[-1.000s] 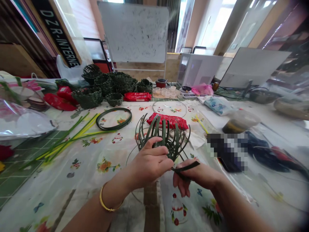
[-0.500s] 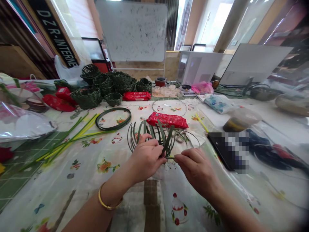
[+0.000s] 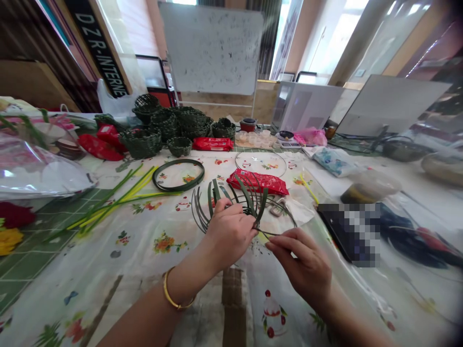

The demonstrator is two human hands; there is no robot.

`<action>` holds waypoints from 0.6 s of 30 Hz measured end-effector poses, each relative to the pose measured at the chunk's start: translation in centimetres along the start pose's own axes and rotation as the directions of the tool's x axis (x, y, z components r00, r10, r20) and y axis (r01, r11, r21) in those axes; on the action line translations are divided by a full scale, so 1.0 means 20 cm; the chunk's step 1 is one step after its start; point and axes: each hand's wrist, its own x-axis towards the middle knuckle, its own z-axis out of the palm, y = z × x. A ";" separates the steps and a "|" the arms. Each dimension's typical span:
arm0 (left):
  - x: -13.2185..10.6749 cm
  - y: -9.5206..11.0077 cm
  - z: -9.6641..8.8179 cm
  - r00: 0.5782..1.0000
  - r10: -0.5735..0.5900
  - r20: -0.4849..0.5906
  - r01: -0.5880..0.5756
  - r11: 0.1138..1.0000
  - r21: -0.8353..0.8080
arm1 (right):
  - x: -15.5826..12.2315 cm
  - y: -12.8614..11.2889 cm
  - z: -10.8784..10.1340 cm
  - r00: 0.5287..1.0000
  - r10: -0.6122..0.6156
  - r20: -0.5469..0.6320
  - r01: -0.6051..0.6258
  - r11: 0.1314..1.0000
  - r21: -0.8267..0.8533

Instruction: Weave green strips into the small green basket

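A partly woven dark green basket (image 3: 263,206) stands in front of me, its flat upright strips fanning up and outward. My left hand (image 3: 231,233) is closed around its near side, and the fingers hide much of the weave. A thin dark green strip (image 3: 263,233) runs out from the basket beside the left fingertips. My right hand (image 3: 306,262) pinches this strip between thumb and forefinger, slightly right of the basket. Long thin strips loop off the basket's right side. A red packet (image 3: 258,181) lies just behind it.
Finished green baskets (image 3: 141,143) are piled at the back left. A coil of flat green strip (image 3: 155,179) and yellow-green stems (image 3: 119,201) lie left. A black phone-like slab (image 3: 338,236), partly blurred out, lies right. A wire ring (image 3: 237,161) sits behind the red packet.
The right hand has moved slightly away from the left, so a longer stretch of the thin strip shows between them. The left hand keeps its hold on the basket. The whole view has shifted slightly.
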 end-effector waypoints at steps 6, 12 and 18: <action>0.00 -0.04 0.01 0.998 0.062 -0.025 -0.063 0.998 -0.030 | 0.01 0.06 0.04 0.585 0.605 0.540 -0.809 0.395 0.434; 0.00 -0.03 0.03 0.995 0.095 0.034 -0.093 0.994 -0.062 | 0.02 0.13 0.05 0.537 0.588 0.605 -0.843 0.389 0.371; 0.00 0.00 0.02 0.990 0.126 0.065 -0.114 0.979 -0.168 | 0.01 0.14 0.07 0.739 0.558 0.378 -0.662 0.494 0.564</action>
